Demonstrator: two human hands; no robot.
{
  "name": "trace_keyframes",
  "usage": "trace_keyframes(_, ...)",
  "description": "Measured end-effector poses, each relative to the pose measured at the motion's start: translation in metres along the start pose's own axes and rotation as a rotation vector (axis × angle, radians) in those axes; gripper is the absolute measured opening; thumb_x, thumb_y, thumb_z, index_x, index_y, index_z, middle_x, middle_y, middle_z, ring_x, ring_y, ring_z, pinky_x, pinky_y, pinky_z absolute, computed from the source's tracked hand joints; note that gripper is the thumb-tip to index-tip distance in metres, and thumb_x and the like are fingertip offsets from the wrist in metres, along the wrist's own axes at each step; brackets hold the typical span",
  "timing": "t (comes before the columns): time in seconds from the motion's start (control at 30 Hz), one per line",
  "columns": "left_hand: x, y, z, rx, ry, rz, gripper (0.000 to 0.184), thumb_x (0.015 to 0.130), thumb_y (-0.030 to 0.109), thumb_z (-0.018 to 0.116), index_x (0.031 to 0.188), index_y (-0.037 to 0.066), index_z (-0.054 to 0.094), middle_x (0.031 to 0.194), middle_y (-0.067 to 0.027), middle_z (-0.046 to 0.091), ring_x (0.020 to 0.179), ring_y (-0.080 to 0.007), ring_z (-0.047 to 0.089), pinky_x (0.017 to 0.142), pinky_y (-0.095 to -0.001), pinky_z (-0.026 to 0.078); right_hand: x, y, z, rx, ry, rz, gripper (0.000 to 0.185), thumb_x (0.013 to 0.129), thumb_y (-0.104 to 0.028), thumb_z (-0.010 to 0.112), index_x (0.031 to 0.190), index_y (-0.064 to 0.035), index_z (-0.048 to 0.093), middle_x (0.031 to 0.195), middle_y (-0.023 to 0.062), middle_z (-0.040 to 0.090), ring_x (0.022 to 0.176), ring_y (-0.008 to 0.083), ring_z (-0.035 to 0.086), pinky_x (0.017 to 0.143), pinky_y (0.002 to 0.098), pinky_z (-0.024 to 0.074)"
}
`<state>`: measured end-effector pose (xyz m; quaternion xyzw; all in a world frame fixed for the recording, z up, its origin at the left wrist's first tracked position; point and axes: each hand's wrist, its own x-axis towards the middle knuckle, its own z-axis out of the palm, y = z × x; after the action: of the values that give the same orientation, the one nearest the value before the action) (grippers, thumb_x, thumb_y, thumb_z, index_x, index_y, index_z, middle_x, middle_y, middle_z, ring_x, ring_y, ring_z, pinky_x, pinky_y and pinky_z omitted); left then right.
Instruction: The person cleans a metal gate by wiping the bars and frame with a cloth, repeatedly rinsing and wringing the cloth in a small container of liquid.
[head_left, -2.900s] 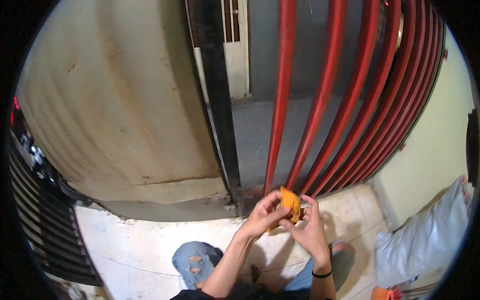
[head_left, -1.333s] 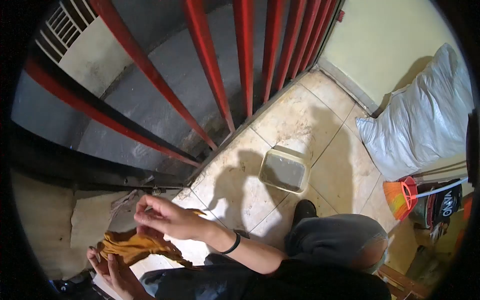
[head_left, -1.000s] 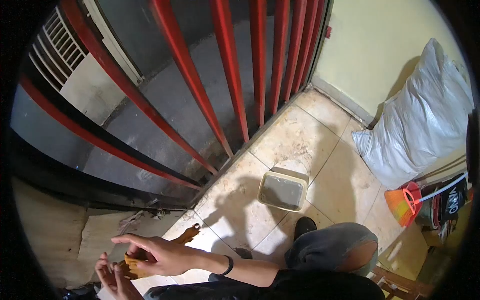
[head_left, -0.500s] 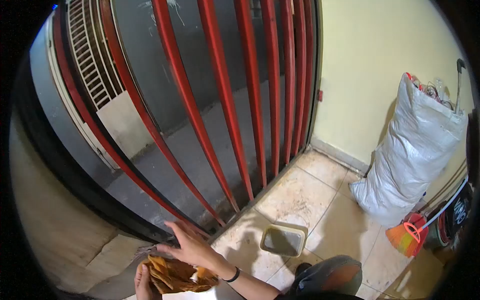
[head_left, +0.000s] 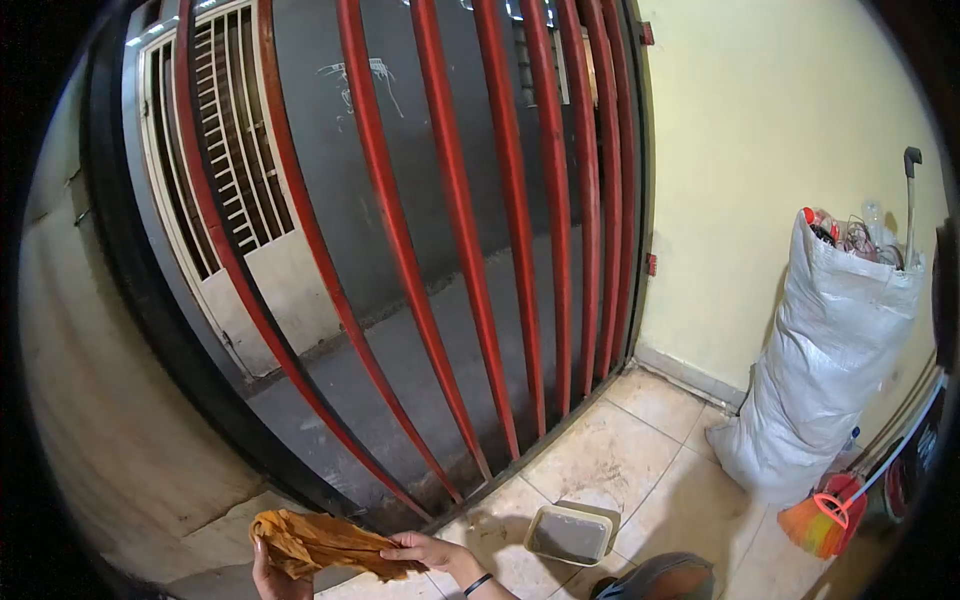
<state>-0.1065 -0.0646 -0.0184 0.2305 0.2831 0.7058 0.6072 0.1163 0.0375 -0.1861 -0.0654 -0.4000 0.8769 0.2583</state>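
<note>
Left hand [head_left: 268, 577] gripped cloth [head_left: 318, 546] at the end far from tub [head_left: 563, 557], right hand [head_left: 436, 554] pinched the nearer end — broom [head_left: 816, 528], sack [head_left: 822, 360] well right of tub.

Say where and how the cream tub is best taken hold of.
Probably a two-handed grip from above, on opposite edges of the cream tub: it sits flat, open side up, and seems to hold grey liquid, so keep it level. The left hand and right hand hold the orange cloth, so free them first.
</note>
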Motion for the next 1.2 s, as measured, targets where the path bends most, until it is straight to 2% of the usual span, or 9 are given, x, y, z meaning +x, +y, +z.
trace_keyframes(0.17,-0.004,-0.002,0.021,-0.042,0.151,-0.053,0.047,0.106,0.027,0.053,0.145,0.0,0.048,0.129,-0.0158,0.067,0.117,-0.0309,0.065,0.107,-0.0512,0.048,-0.002,-0.025,-0.008,-0.018,0.045,-0.182,0.038,0.102,-0.026,0.065,0.128,0.0003,0.062,0.109,0.0003,0.067,0.099,0.0076,0.062,0.088,0.0228,0.0492)
trace_keyframes(0.2,-0.003,-0.011,0.02,-0.054,0.101,-0.039,0.029,0.104,0.017,0.052,0.129,0.004,0.058,0.128,-0.0136,0.064,0.119,-0.0277,0.062,0.101,-0.0453,0.051,-0.003,-0.035,0.004,-0.019,0.029,-0.171,0.038,0.102,-0.026,0.065,0.128,0.0003,0.062,0.109,0.0003,0.067,0.099,0.0076,0.062,0.088,0.0228,0.0492)
trace_keyframes(0.3,0.001,-0.025,0.011,0.14,0.06,-0.292,0.036,0.103,0.032,0.053,0.124,0.005,0.061,0.12,-0.0139,0.068,0.11,-0.0312,0.066,0.099,-0.0495,0.051,-0.011,-0.088,0.069,-0.1,0.132,-0.39,0.029,0.101,-0.02,0.066,0.123,-0.0003,0.066,0.101,-0.0005,0.068,0.091,0.0059,0.064,0.08,0.0224,0.052)
trace_keyframes(0.47,-0.003,-0.029,0.031,0.299,0.101,-0.226,0.038,0.104,0.036,0.052,0.124,0.006,0.063,0.121,-0.0135,0.069,0.109,-0.0339,0.067,0.092,-0.0556,0.054,-0.021,-0.104,0.048,-0.347,-0.165,-0.115,0.029,0.103,-0.022,0.064,0.117,0.0013,0.072,0.1,-0.0015,0.07,0.09,0.0063,0.061,0.078,0.0208,0.0471)
trace_keyframes(0.57,-0.005,-0.016,0.02,-0.089,-0.013,-0.045,0.041,0.107,0.038,0.044,0.132,0.01,0.061,0.134,-0.014,0.064,0.124,-0.0375,0.061,0.098,-0.0619,0.052,-0.023,-0.063,-0.012,-0.441,0.023,0.052,0.037,0.1,-0.029,0.068,0.121,0.0005,0.07,0.107,0.0027,0.073,0.095,0.0106,0.064,0.082,0.0257,0.0502)
trace_keyframes(0.63,-0.015,-0.012,0.034,-0.091,0.015,-0.006,0.045,0.108,0.041,0.04,0.137,0.011,0.057,0.138,-0.0144,0.061,0.127,-0.0379,0.058,0.098,-0.0639,0.05,-0.013,-0.023,-0.052,-1.185,0.375,0.182,0.067,0.092,-0.06,0.067,0.125,-0.0018,0.068,0.114,0.0135,0.071,0.109,0.0226,0.066,0.087,0.0376,0.0564)
trace_keyframes(0.77,-0.022,-0.013,0.043,-0.112,-0.051,0.002,0.047,0.108,0.042,0.039,0.142,0.011,0.051,0.143,-0.0167,0.056,0.13,-0.0401,0.055,0.096,-0.0649,0.051,-0.016,-0.026,0.003,-0.392,0.374,0.389,0.098,0.087,-0.079,0.056,0.153,-0.0083,0.044,0.153,0.0128,0.049,0.133,0.0315,0.053,0.096,0.048,0.0503)
trace_keyframes(0.87,-0.021,-0.016,0.044,-0.202,-0.081,-0.037,0.049,0.108,0.042,0.041,0.142,0.008,0.051,0.144,-0.0198,0.054,0.131,-0.0434,0.053,0.099,-0.0685,0.049,0.005,-0.02,0.043,0.256,0.059,0.285,0.089,0.093,-0.067,0.059,0.155,-0.0088,0.036,0.15,0.0137,0.049,0.133,0.0296,0.053,0.102,0.0517,0.0507)
trace_keyframes(1.2,-0.019,-0.011,0.035,0.192,0.199,-0.126,0.035,0.103,0.032,0.055,0.13,0.009,0.059,0.125,-0.0088,0.068,0.114,-0.0267,0.067,0.093,-0.049,0.057,0.01,-0.064,0.091,-0.187,0.197,-0.16,0.055,0.093,-0.022,0.077,0.137,0.0025,0.054,0.131,0.0109,0.064,0.12,0.019,0.062,0.105,0.0329,0.051)
